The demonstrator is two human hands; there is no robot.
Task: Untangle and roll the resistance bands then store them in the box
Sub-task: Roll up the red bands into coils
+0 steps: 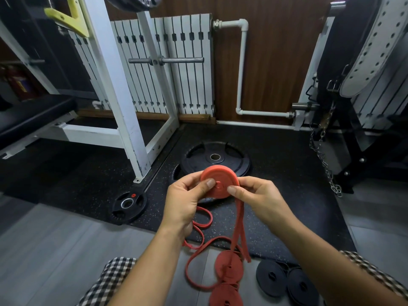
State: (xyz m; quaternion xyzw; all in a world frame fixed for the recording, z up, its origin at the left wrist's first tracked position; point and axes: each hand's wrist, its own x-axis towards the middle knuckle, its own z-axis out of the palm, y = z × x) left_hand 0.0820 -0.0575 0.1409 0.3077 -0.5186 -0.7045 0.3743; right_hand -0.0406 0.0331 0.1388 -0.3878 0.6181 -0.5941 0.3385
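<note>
Fingers (208, 184) (L+R) pinch red roll (220, 173), tail (239, 217) loose

Three rolled red bands: one red roll (219, 181) held up between the left hand (183, 202) and the right hand (260, 199), then a second red roll (229, 265) and a third red roll (226, 294) on the floor (55, 250) near its bottom edge. Two rolled black bands beside them: one black roll (270, 277) and another black roll (302, 286). Loose red band (210, 241) lies in loops; whether it is one band or more cannot be told. Two weight plates show plainly on the black mat (276, 195): a large plate (215, 160) and a small plate (129, 205) at the mat's left edge. One chain (324, 164).
</note>
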